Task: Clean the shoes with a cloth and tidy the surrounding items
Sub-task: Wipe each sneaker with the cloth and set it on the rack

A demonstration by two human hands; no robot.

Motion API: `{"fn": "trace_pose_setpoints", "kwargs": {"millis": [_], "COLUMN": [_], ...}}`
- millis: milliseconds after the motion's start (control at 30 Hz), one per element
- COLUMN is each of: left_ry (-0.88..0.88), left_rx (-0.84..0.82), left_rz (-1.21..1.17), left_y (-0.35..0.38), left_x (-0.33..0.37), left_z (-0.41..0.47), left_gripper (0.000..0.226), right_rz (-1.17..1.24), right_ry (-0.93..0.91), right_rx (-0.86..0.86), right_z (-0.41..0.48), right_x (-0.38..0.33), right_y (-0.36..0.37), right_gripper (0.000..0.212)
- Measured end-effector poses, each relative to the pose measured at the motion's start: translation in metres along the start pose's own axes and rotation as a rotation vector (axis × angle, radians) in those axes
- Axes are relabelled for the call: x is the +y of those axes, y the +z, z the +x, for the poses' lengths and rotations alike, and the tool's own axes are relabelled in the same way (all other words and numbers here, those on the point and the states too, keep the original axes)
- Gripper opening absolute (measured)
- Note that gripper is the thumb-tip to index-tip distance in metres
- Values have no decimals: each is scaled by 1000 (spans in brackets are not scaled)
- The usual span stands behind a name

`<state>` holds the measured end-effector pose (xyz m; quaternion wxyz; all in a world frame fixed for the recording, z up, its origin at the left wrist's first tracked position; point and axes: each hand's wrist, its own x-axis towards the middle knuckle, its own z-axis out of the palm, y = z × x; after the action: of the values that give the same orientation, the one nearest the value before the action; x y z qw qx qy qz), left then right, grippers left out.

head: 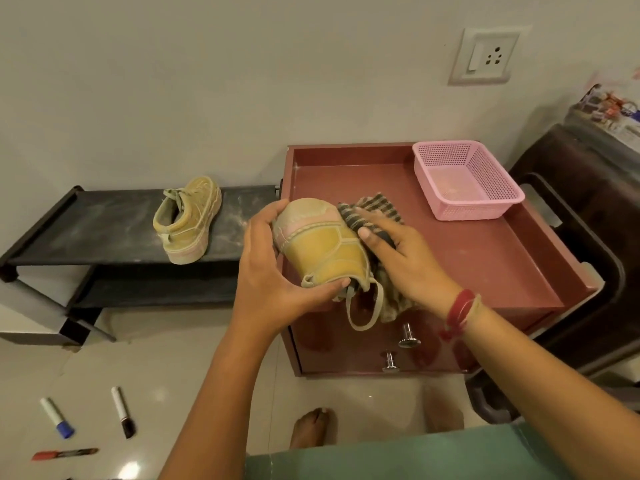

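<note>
Grips a yellow sneaker [322, 244] with the left hand [273, 268], fingers curled over the sole side and thumb laid on the collar edge, toe pointing away. Holds it over the front left corner of a maroon cabinet [485, 265]; cannot tell if it touches the top. Pinches a striped cloth [367, 211] between thumb and fingers of the right hand [405, 251] and presses it against the right side of the shoe, near the toe. Lower end of the cloth hanging under the palm, just beside a loose lace loop. Wears a red thread [459, 311] round the right wrist.

To the left of the cabinet, on the top shelf of a black shoe rack [104, 230]: second sneaker [188, 221], upright, heel nearer, well apart from both hands. Pale dusty smears on that shelf.

On the cabinet top, inside its raised rim, at the back right corner: pink plastic basket [485, 209]. On the cabinet front: two metal knobs [408, 336].

On the tiled floor at lower left: blue-capped marker [57, 418] and black-capped marker [123, 412] near each other, and a red marker [64, 454] lying below them. Near the cabinet front: a bare foot [311, 427]. On the wall above: white socket plate [485, 55]. Just right of the cabinet: a dark chair [588, 237]
</note>
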<state>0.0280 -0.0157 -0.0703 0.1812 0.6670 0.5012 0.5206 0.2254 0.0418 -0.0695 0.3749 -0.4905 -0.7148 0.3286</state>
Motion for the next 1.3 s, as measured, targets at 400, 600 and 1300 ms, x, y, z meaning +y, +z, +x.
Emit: {"fn": "trace_pose_setpoints", "kwargs": {"millis": [400, 600, 1300], "left_ry": [-33, -43, -179], "left_rx": [18, 14, 36], "left_rz": [-16, -49, -105], "left_y": [2, -1, 0], "left_x": [2, 1, 1], "left_z": [0, 2, 1], "left_gripper": [102, 100, 101], "right_rz": [113, 111, 391], "right_ry": [74, -2, 240], "right_rx": [53, -16, 135], "right_z": [6, -3, 17], "right_x": [16, 12, 32], "right_y": [-9, 3, -7], "right_gripper": [38, 38, 23]}}
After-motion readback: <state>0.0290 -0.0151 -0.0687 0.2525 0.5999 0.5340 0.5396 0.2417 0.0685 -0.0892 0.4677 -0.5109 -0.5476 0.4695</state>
